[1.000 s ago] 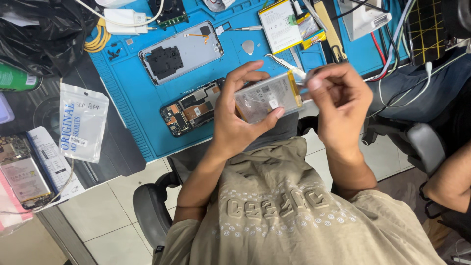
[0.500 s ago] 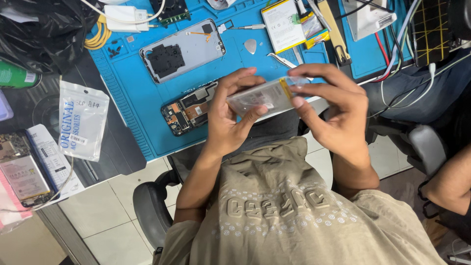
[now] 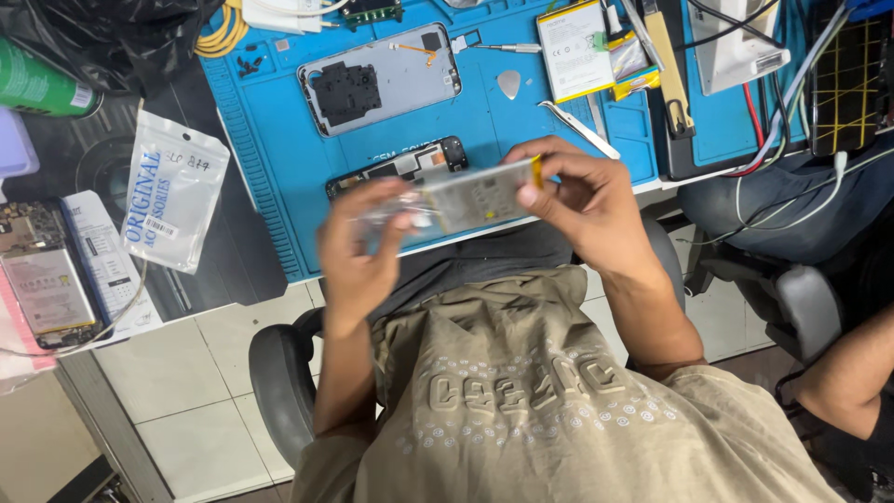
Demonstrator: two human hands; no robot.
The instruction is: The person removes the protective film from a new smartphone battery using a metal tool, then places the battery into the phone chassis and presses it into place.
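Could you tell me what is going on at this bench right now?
A person seated at the bench holds a flat phone battery in both hands, the left hand at one end and the right hand at the other; the left is motion-blurred. On the blue repair mat just beyond lie an opened phone body, a grey back cover, tweezers and a second battery.

Flat rubber work mat [image 3: 279, 168] is being shown blue; round spray can [image 3: 37, 86] green; embossed cotton shirt [image 3: 521, 401] khaki.

Phone repair workshop, blue repair mat [image 3: 391, 121], tweezers [image 3: 577, 129]
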